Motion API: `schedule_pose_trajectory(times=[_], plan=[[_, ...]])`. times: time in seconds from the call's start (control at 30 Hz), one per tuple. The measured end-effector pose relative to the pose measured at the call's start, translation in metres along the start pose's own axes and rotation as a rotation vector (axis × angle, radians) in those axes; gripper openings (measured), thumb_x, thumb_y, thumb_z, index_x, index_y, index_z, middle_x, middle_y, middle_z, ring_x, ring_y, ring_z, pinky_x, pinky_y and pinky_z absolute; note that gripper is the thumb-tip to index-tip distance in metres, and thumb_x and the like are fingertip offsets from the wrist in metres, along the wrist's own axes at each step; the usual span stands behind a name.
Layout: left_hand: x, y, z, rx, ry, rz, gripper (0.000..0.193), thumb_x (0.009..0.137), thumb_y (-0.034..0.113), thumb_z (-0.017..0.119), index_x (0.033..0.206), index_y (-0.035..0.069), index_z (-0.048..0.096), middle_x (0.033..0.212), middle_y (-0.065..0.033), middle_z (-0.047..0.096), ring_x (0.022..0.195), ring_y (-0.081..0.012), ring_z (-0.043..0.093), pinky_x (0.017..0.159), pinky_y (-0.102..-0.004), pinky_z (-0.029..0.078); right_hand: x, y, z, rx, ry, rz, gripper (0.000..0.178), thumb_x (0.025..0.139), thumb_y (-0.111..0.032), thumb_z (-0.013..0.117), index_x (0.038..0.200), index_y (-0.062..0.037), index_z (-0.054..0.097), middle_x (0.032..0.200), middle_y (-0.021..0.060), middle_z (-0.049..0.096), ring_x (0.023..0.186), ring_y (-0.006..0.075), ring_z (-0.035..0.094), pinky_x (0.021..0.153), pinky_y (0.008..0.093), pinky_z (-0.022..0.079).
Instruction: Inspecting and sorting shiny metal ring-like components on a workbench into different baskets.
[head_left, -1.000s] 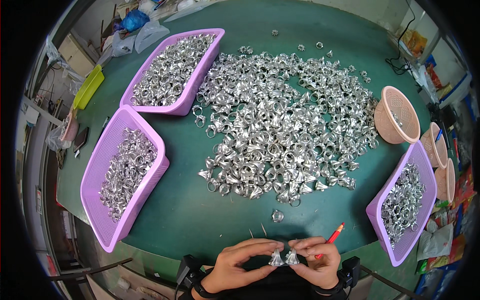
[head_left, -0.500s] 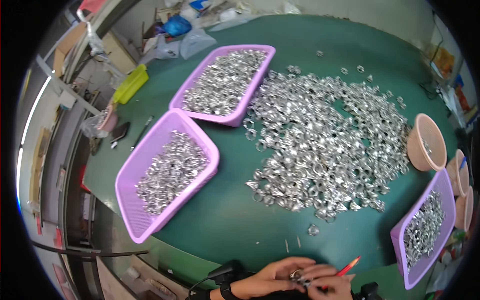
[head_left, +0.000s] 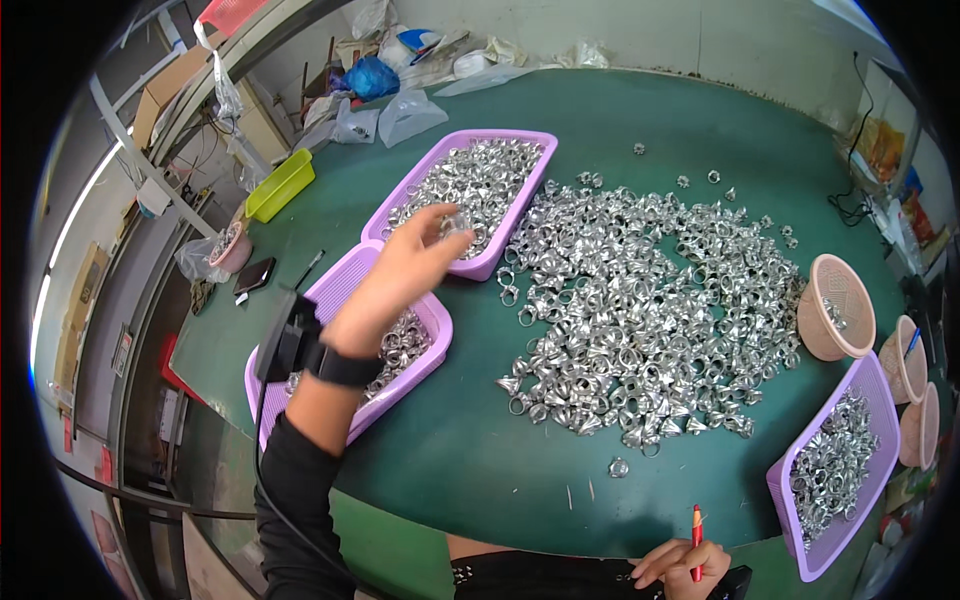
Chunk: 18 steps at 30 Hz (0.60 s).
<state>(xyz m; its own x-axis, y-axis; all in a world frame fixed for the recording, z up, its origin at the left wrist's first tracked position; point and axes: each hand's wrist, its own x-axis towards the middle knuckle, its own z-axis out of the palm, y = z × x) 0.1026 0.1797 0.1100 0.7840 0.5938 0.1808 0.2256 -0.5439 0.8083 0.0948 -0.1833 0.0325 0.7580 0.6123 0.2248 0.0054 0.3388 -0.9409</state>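
Note:
My left hand [head_left: 425, 255] reaches over the near edge of the far purple basket [head_left: 550, 150], which is filled with silver metal rings. Its fingers curl around a blurred silver ring [head_left: 453, 226]. My left forearm crosses above the near purple basket [head_left: 437, 335], which also contains silver rings and is partly hidden by it. At the table's front edge, my right hand [head_left: 685, 568] is closed around a red pen [head_left: 697, 545] held upright. A large spread of loose silver rings [head_left: 640, 320] covers the middle of the green table.
Another purple basket of rings [head_left: 780, 490] stands at right, beside several peach baskets [head_left: 850, 335]. A yellow-green tray [head_left: 282, 187], a phone [head_left: 255, 277] and a black pen [head_left: 312, 265] lie at left. Plastic bags [head_left: 410, 115] sit along the back. One ring [head_left: 618, 467] lies apart near the front.
My left hand has moved from beside my right hand at the front edge up and left to the far basket, taking the ring along. My right hand stays low, with the pen now more upright.

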Motion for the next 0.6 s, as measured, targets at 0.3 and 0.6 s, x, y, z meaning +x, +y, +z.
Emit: schedule_pose_trajectory(times=[0.3, 0.6], plan=[[-0.078, 0.021, 0.049, 0.356, -0.356, 0.395, 0.025, 0.069, 0.012, 0.06, 0.09, 0.001, 0.054, 0.084, -0.0123, 0.051, 0.08, -0.0263, 0.051, 0.069, -0.031, 0.041, 0.015, 0.012, -0.028, -0.402, 0.109, 0.043, 0.014, 0.082, -0.003, 0.039, 0.095, 0.0012, 0.042, 0.067, 0.015, 0.057, 0.061, 0.0219, 0.057, 0.061, 0.0301, 0.047], [-0.12, -0.003, 0.123, 0.204, -0.389, 0.375, 0.025, 0.066, 0.009, 0.062, 0.088, 0.002, 0.053, 0.085, -0.0111, 0.046, 0.069, -0.0245, 0.052, 0.057, -0.0305, 0.044, 0.06, 0.037, -0.002, -0.879, -0.152, -0.155, 0.022, 0.066, -0.006, 0.063, 0.077, -0.0019, 0.045, 0.078, 0.0098, 0.056, 0.069, 0.0272, 0.05, 0.057, 0.0328, 0.042]])
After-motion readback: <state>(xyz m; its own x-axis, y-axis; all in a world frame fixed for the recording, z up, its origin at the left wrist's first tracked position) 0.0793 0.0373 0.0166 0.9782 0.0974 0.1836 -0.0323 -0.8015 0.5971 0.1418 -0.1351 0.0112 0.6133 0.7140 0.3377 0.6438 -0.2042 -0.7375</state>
